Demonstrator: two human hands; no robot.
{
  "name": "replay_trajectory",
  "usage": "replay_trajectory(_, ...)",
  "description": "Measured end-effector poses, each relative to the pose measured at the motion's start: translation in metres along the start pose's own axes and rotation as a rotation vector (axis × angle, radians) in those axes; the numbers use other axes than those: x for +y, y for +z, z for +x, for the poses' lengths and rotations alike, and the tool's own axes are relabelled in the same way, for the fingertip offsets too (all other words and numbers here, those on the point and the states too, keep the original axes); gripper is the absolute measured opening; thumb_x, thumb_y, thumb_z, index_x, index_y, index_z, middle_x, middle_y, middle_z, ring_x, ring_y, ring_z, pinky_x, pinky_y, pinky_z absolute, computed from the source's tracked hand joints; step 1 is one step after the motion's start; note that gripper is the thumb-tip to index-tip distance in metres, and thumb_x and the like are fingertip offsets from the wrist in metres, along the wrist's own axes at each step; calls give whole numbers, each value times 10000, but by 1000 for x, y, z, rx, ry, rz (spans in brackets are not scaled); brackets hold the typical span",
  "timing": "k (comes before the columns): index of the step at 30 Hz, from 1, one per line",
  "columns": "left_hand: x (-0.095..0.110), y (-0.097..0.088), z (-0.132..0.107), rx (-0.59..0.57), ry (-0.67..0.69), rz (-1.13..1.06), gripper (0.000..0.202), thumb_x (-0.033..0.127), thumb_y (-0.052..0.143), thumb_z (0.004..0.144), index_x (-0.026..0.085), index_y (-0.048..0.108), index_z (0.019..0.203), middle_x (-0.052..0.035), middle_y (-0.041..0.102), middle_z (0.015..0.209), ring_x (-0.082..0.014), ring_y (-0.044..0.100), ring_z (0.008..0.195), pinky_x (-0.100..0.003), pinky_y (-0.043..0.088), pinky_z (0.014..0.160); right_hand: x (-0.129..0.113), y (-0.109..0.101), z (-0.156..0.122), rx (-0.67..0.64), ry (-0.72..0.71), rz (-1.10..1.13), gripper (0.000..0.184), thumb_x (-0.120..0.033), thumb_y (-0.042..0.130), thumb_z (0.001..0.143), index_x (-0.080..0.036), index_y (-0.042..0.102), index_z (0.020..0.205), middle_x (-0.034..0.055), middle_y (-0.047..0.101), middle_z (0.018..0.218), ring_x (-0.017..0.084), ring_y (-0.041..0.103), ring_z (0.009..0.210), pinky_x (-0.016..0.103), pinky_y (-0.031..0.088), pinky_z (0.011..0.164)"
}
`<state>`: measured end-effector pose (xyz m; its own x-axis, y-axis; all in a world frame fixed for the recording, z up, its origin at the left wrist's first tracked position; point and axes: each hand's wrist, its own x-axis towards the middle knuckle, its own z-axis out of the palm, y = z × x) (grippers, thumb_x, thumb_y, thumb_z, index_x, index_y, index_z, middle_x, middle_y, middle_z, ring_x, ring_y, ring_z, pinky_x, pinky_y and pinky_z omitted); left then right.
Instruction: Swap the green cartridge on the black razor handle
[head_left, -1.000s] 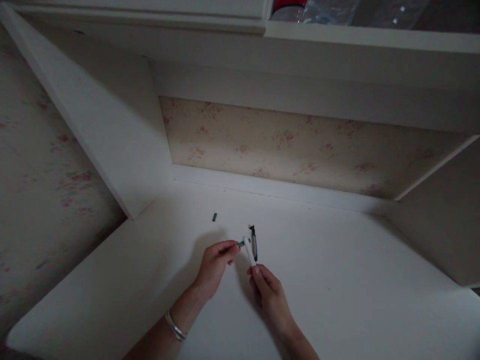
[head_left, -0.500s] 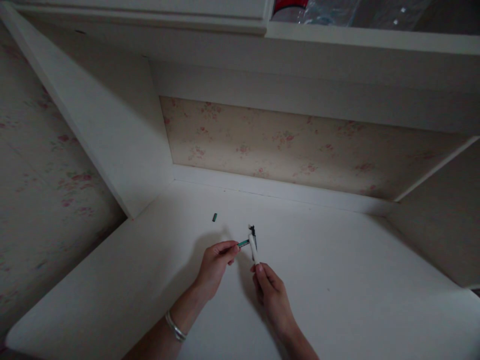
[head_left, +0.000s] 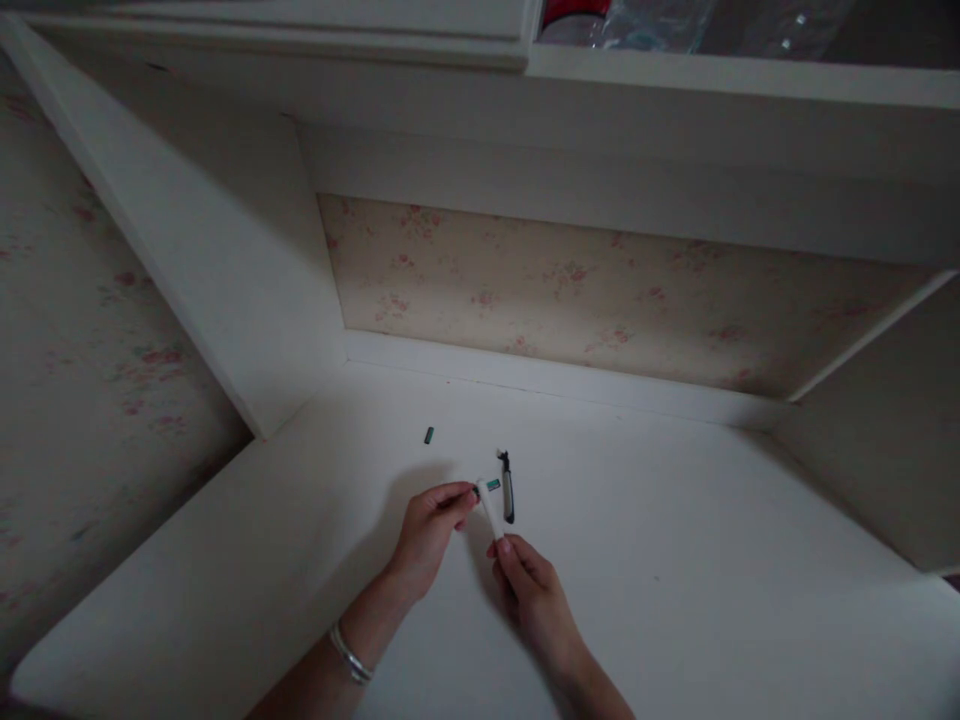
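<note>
- A thin silver bracelet [head_left: 350, 655] circles the left wrist at the bottom edge of the view. Both bare forearms reach forward over a smooth, matte white desk [head_left: 675, 600].
- The right hand [head_left: 527, 588] is closed, with its thumb and fingertips pinching the near end of a short white tube [head_left: 491, 510]. The tube is slim, round and plastic-looking, and it tilts up and away to the left.
- The left hand [head_left: 430, 528] is curled with its fingertips pinched shut on a very thin green stick [head_left: 492, 484]. Only the stick's far end shows, poking out just past the top of the white tube.
- The top of the white tube meets the left fingertips, so the two held parts cross there, between the hands and just above the desk.
- Just right of the tube, a narrow black piece [head_left: 508, 492] lies on the desk, shaped like a pen clip with a small knob at its far end.
- Farther back and to the left, a tiny dark green bit [head_left: 429, 435] lies alone on the desk, well apart from both hands.
- Behind the desk is a back panel of pale wallpaper [head_left: 570, 290] with faded pink flowers, framed by white boards.
- A white shelf [head_left: 750, 80] runs along the top. A red object [head_left: 566, 12] and some clear crinkled plastic sit on it, too cut off to identify.
</note>
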<state>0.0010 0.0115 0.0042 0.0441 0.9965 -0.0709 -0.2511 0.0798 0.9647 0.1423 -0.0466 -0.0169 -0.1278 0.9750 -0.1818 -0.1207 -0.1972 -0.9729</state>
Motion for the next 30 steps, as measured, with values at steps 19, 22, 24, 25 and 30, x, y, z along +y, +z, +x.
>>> replay_trajectory(19,3,1,-1,42,-20,-12,318,390,721,656,136,719,847,6,541,590,-103,413,561,-232,321,535,1,-5,2,122,-37,-25,420,-598,480,837,-182,530,797,-82,257,535,78,211,445,208,142,393)
replay_trajectory(22,3,1,-1,40,-14,-17,315,386,722,662,134,718,851,8,538,591,-99,410,563,-227,319,530,-1,-6,3,180,-76,-53,420,-589,491,832,-175,562,833,-79,268,538,82,228,449,209,165,396)
replay_trajectory(24,5,1,-2,44,-3,-8,322,393,716,673,130,716,860,5,541,600,-100,408,566,-228,321,532,-4,-7,3,227,-107,-84,444,-593,497,823,-166,595,890,-71,306,538,88,263,449,211,192,398)
replay_trajectory(25,5,1,-2,45,3,2,330,400,712,677,128,715,865,1,544,607,-102,410,568,-228,320,533,-6,-9,3,252,-122,-102,463,-596,496,820,-160,608,925,-63,339,541,92,289,450,213,210,400)
replay_trajectory(30,7,1,-3,50,-10,23,365,427,714,663,129,716,873,0,537,603,-106,410,568,-226,308,532,-17,-40,9,407,-204,-352,504,-580,455,832,-152,653,1010,12,548,639,142,460,513,242,344,452)
